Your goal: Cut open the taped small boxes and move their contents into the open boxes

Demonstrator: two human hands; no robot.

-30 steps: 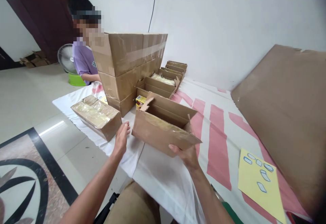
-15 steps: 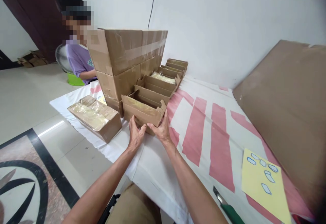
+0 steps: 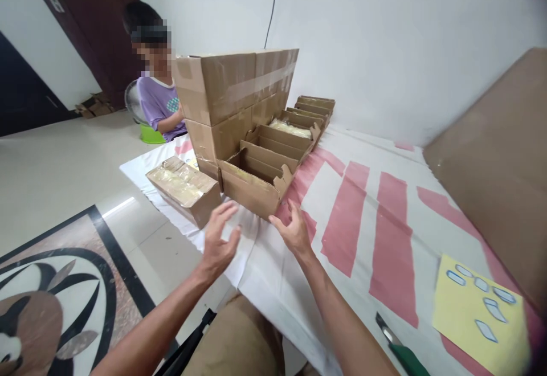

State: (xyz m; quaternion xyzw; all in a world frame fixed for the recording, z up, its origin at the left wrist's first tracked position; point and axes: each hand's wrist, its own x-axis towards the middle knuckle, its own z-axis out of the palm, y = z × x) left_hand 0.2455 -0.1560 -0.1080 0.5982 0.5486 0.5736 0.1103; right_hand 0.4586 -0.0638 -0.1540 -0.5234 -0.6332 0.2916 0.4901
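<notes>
Cardboard box ahead; left hand hovering, spread; right hand spread beside box's near corner.

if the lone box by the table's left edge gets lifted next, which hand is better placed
Probably the left: the left hand is open, empty and nearer the lone box, while the right hand is farther off, by the nearest open box.

We hold our left forearm and right forearm forward, angled inward. Our left hand curves loosely, thumb parted from fingers; our right hand spreads similarly, the 2 hands apart.
</notes>
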